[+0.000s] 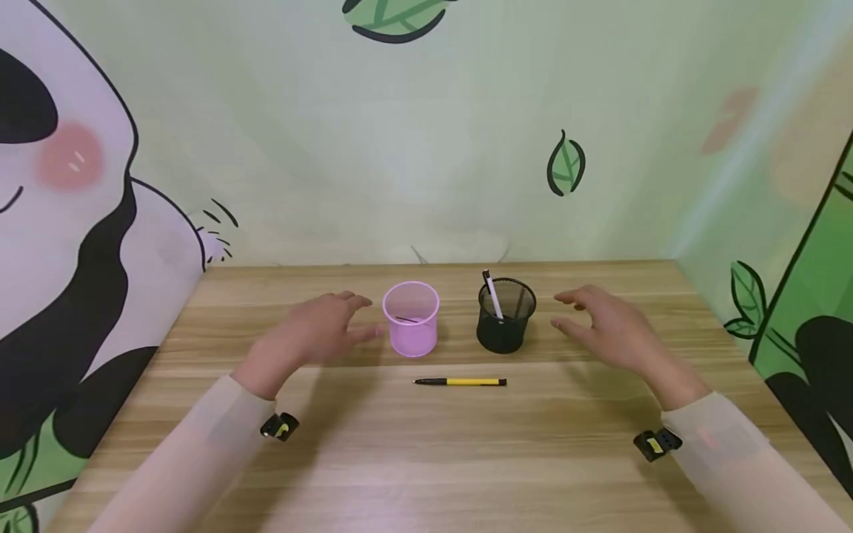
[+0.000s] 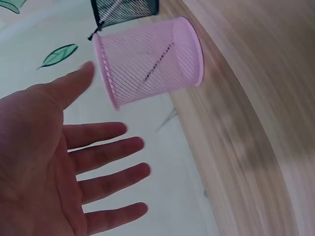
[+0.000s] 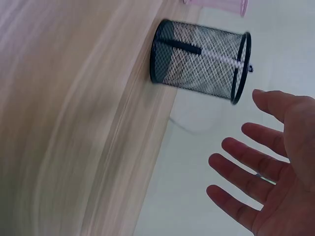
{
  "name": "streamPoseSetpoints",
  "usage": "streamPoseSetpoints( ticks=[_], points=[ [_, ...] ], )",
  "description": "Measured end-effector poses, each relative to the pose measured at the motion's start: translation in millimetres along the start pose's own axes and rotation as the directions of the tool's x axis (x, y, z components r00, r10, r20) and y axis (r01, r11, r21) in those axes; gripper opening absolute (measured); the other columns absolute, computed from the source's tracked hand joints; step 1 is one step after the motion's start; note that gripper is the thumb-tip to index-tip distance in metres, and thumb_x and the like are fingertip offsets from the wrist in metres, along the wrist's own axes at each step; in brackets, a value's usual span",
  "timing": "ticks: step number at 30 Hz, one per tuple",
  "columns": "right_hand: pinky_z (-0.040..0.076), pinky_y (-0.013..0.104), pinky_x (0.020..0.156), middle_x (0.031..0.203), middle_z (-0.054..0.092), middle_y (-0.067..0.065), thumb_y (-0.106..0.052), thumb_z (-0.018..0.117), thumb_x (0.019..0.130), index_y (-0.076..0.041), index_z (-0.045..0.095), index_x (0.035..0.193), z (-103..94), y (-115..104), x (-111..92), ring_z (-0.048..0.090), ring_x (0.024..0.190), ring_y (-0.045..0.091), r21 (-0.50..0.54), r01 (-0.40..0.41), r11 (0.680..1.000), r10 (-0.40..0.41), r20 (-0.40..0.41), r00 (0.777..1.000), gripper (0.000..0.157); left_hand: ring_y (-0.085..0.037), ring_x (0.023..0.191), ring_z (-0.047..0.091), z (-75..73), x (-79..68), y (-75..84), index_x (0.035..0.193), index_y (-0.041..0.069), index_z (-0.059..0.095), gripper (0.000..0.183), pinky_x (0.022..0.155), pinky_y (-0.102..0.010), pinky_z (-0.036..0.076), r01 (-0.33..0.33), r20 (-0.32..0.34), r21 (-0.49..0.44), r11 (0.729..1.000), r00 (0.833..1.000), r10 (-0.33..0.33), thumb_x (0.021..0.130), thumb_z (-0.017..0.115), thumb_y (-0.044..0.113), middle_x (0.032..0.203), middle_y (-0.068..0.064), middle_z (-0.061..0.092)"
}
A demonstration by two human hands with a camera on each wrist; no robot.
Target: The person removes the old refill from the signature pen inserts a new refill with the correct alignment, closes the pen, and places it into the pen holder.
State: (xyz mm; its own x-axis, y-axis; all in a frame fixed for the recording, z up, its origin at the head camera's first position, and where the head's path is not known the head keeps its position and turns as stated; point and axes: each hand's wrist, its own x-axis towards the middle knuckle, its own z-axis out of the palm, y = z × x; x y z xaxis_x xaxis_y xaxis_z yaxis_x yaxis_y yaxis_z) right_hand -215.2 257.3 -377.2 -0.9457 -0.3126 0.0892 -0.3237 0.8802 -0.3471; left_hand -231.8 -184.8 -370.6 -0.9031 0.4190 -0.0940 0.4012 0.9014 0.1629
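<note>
A pink mesh pen holder (image 1: 413,340) stands upright left of centre on the wood-grain tabletop (image 1: 500,459), its rim round and its wall sheer; a thin dark line shows through the mesh, though I cannot tell what it is. Right of it, apart, stands a black mesh pen holder (image 1: 501,337) with a black-and-white pen (image 1: 493,296) leaning left inside, its black end above the rim. On the near side of both, a yellow-and-black pen (image 1: 466,382) lies crosswise, dark tip to the left. The left hand (image 1: 306,333) is spread and grasps nothing, thumb just beside the pink holder; the right hand (image 1: 616,329) is likewise spread, holding nothing, right of the black holder. A strip of wood separates the holders from the far edge, where the printed backdrop (image 1: 400,148) rises; more wood extends past each hand to the side edges and broadens nearward.
</note>
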Motion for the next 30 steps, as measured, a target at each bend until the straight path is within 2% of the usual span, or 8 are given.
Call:
streamPoseSetpoints(
  ticks=[7,10,15,21,30],
  points=[
    [0.056,0.052,0.088,0.125,0.073,0.014,-0.029,0.068,0.101,-0.007,0.070,0.129,7.1,-12.1,-5.1,0.071,0.104,0.030,0.020,0.086,0.996,-0.086,-0.007,0.996,0.035,-0.031,0.116,0.069,4.9,-7.6,16.9,0.135,0.006,0.065,0.062,0.099,-0.052,0.054,-0.078,0.073,-0.056,0.995,0.994,0.082,0.099,0.062,0.057,0.125,-0.010,0.074],
    [0.057,0.049,0.084,0.113,0.076,0.010,-0.026,0.069,0.100,-0.008,0.072,0.124,11.0,-17.7,-5.1,0.072,0.097,0.026,0.030,0.122,0.992,-0.122,0.000,0.993,0.030,-0.028,0.111,0.071,9.3,-8.0,24.0,0.134,0.007,0.065,0.060,0.094,-0.050,0.055,-0.095,0.100,-0.074,0.993,0.990,0.102,0.097,0.066,0.055,0.120,-0.007,0.075],
    [0.058,0.044,0.079,0.100,0.076,0.003,-0.023,0.073,0.097,-0.009,0.074,0.119,18.6,-26.1,-4.3,0.072,0.091,0.021,0.039,0.143,0.989,-0.144,0.032,0.989,0.027,-0.027,0.108,0.071,16.5,-6.6,32.7,0.132,0.005,0.065,0.054,0.095,-0.047,0.056,-0.129,0.112,-0.100,0.987,0.984,0.140,0.096,0.073,0.044,0.116,-0.008,0.075],
    [0.057,0.042,0.078,0.098,0.076,0.001,-0.021,0.077,0.093,-0.008,0.074,0.118,27.0,-31.9,-3.3,0.071,0.090,0.019,0.036,0.162,0.986,-0.164,0.080,0.983,0.028,-0.026,0.104,0.070,23.0,-1.8,42.4,0.129,0.005,0.066,0.044,0.094,-0.044,0.056,-0.167,0.114,-0.106,0.980,0.977,0.179,0.094,0.077,0.030,0.112,-0.008,0.075],
    [0.057,0.040,0.079,0.098,0.076,0.003,-0.018,0.079,0.090,-0.008,0.075,0.116,36.0,-42.5,-1.3,0.070,0.089,0.019,0.053,0.166,0.985,-0.171,0.126,0.977,0.028,-0.026,0.104,0.070,31.3,0.6,53.7,0.128,0.005,0.067,0.040,0.094,-0.044,0.055,-0.183,0.141,-0.144,0.972,0.969,0.204,0.092,0.078,0.015,0.113,-0.008,0.074]
  ],
)
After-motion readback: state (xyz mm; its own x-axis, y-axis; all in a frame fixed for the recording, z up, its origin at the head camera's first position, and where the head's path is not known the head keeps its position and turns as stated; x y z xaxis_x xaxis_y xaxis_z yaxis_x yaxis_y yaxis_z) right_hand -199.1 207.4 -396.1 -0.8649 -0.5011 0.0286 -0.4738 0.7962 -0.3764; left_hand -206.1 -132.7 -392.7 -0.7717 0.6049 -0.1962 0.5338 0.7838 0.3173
